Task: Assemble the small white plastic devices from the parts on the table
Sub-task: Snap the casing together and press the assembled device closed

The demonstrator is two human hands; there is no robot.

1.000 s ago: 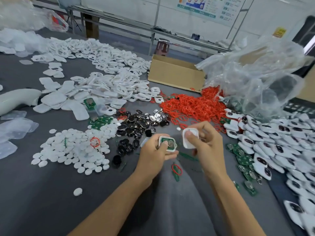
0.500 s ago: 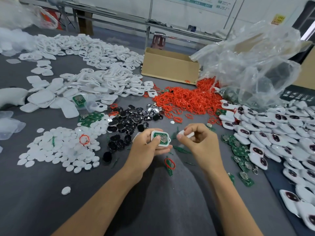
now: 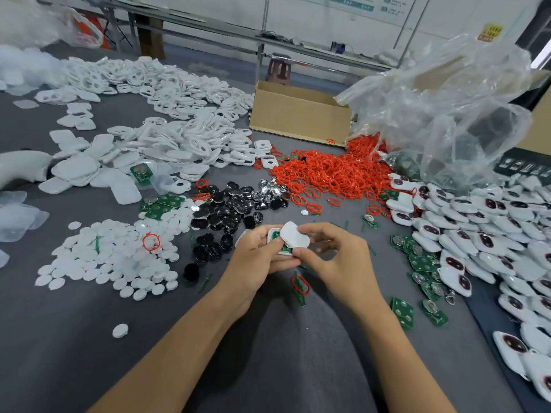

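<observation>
My left hand point(image 3: 256, 253) grips a small white device shell point(image 3: 275, 235) with a green circuit board inside it. My right hand point(image 3: 334, 251) pinches a white back cover point(image 3: 293, 236) and holds it tilted over the open shell, touching it. Both hands meet just above the grey table point(image 3: 74, 347), near its middle. Loose parts lie around: white shells point(image 3: 185, 144), red rubber rings point(image 3: 331, 171), black and silver button pads point(image 3: 229, 210), white round discs point(image 3: 113, 260), green boards point(image 3: 420, 263). Finished white devices point(image 3: 492, 234) are heaped at the right.
A cardboard box point(image 3: 298, 114) stands at the back, and a crumpled clear plastic bag point(image 3: 447, 108) beside it. One red ring point(image 3: 300, 285) lies just under my hands. A white rounded object point(image 3: 21, 168) sits at the left edge.
My right hand brought the white cover across to the shell in my left hand, and the two parts now touch. The view has tilted slightly downward.
</observation>
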